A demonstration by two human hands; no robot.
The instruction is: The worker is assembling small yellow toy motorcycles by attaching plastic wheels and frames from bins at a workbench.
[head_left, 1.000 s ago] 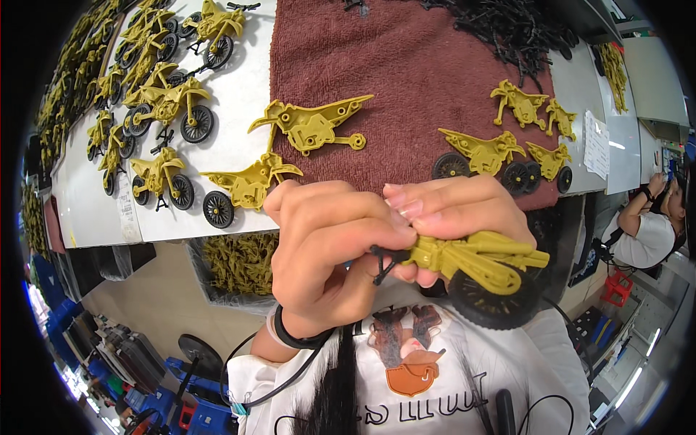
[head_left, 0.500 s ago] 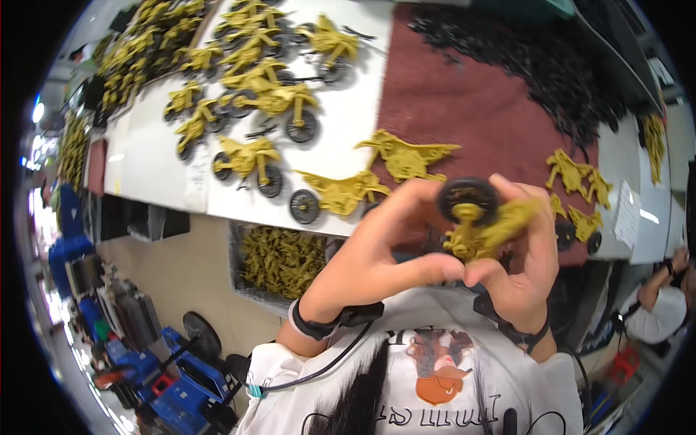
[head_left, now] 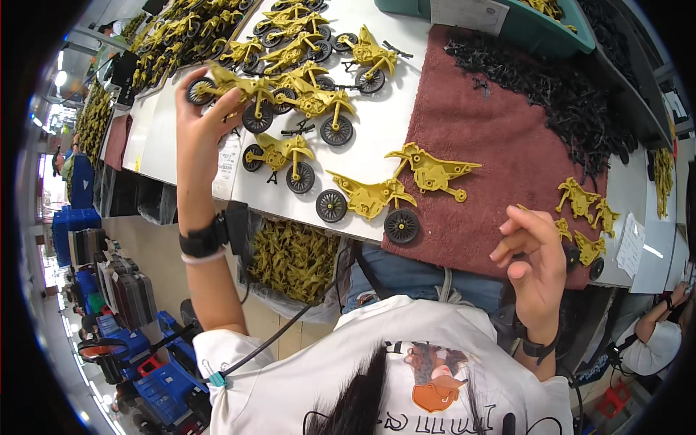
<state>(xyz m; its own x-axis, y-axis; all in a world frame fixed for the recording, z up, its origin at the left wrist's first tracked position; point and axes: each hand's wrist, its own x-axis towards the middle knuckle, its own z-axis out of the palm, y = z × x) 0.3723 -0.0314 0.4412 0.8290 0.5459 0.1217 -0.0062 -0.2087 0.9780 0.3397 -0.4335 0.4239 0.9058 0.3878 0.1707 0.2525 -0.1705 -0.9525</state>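
At the far left of the white tabletop, my left hand [head_left: 200, 119] is closed around a yellow toy motorcycle [head_left: 245, 88] with black wheels, beside other finished-looking bikes. Over the near right part of the red cloth is my right hand [head_left: 538, 264], its fingers loosely bent and apart, holding nothing. Between the hands lie a yellow motorcycle body with two black wheels [head_left: 370, 197] and a yellow body without wheels [head_left: 433, 171], partly on the cloth. Another toy motorcycle [head_left: 279, 156] stands by the table's front edge.
Black small parts [head_left: 540, 90] are heaped at the back of the red cloth [head_left: 464, 109]. A green bin [head_left: 573, 29] stands behind them. Several yellow bodies [head_left: 578, 196] lie at the right. Below the table edge, a lined box [head_left: 293, 261] holds yellow parts.
The toy motorcycle held between both hands before me is now at the far left in my left hand. My right hand has let go and stays at the right, fingers apart.
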